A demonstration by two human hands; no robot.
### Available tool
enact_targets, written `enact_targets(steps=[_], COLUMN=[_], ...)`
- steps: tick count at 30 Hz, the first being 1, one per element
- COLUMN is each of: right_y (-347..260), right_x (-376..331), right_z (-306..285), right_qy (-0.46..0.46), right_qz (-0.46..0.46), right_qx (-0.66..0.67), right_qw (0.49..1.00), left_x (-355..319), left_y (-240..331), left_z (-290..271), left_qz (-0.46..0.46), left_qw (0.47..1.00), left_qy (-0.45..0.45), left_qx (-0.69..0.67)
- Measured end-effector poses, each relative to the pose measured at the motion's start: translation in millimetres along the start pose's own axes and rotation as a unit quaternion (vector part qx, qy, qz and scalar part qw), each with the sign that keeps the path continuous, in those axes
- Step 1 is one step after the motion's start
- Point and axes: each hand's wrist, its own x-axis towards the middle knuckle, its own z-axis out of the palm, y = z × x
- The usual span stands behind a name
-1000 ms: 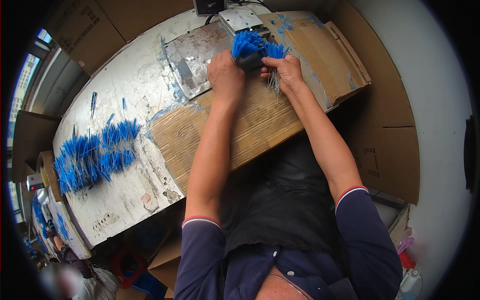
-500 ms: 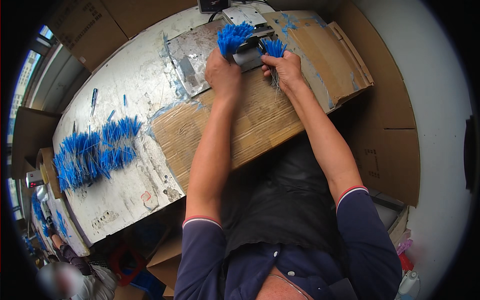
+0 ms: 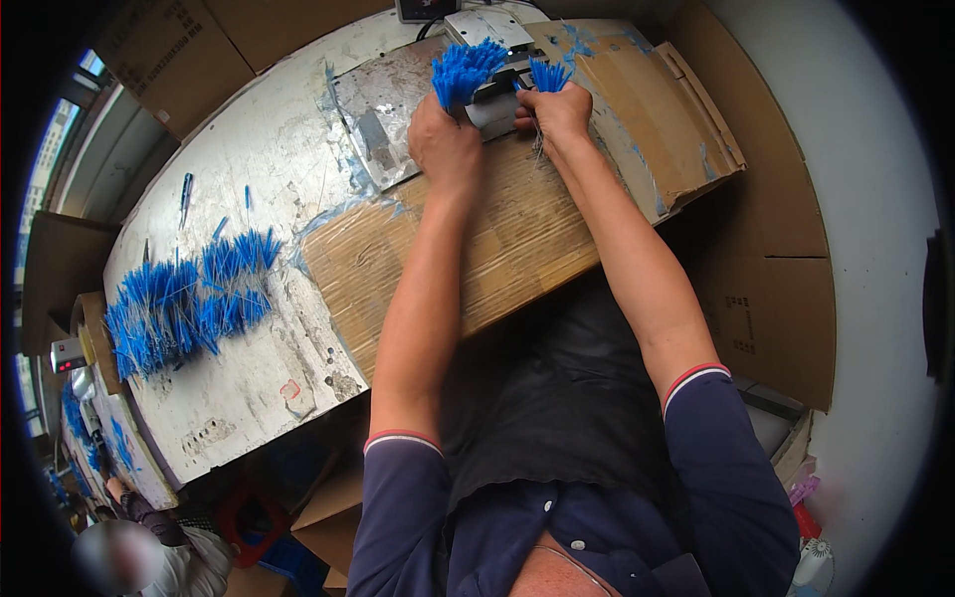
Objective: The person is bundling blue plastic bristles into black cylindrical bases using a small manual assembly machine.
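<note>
My left hand (image 3: 445, 142) grips a bundle of blue-tipped thin wires (image 3: 464, 70), its blue ends fanning upward. My right hand (image 3: 557, 112) holds a smaller blue-tipped bundle (image 3: 548, 75). Both hands are stretched to the far side of the table, either side of a small grey metal device (image 3: 494, 106) that sits on a metal plate (image 3: 373, 109). The wire stems are hidden inside my fists.
A worn cardboard sheet (image 3: 497, 239) covers the table under my forearms. A large heap of blue-tipped wires (image 3: 184, 298) lies at the left on the white tabletop (image 3: 239, 169). Cardboard boxes (image 3: 766, 289) stand at the right. Another person (image 3: 149, 537) sits at lower left.
Both hands have moved farther away across the table with their blue bundles, up to the grey device. The heap at the left has not moved.
</note>
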Motion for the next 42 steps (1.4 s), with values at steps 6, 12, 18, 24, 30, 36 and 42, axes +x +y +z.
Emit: enact_targets(steps=[6,12,18,24,30,36,42], right_y=[5.1,3.9,-19.1,16.4,34.1,34.5,20.2], right_x=[0.2,-5.9,-20.3,-44.1,-48.4,-40.6,-38.7], right_z=[-1.8,-14.0,-23.1,-17.4,-22.8,-39.8,-49.0], right_qy=[0.0,-0.014,-0.008,0.005,-0.039,-0.081,-0.126], right_qz=[0.004,-0.003,-0.234,-0.137,-0.095,-0.076,0.001], right_qx=[0.079,0.149,0.096,0.093,0.111,0.103,0.093], right_qw=[0.997,0.989,0.968,0.986,0.989,0.988,0.988], left_x=[-0.9,-4.3,-3.2,-2.8,-3.4,-4.4,-5.4], left_y=[2.2,-0.8,3.4,0.8,4.9,-0.7,-1.6], left_z=[0.2,1.8,0.8,3.2,0.2,3.6,3.8], left_qz=[0.029,0.05,0.043,0.048,0.039,0.064,0.083], left_qw=[1.0,0.997,0.995,0.996,0.995,0.993,0.989], left_qy=[0.002,-0.053,-0.072,-0.059,-0.076,-0.065,-0.048], left_qx=[-0.007,0.036,0.053,0.04,0.046,0.074,0.111])
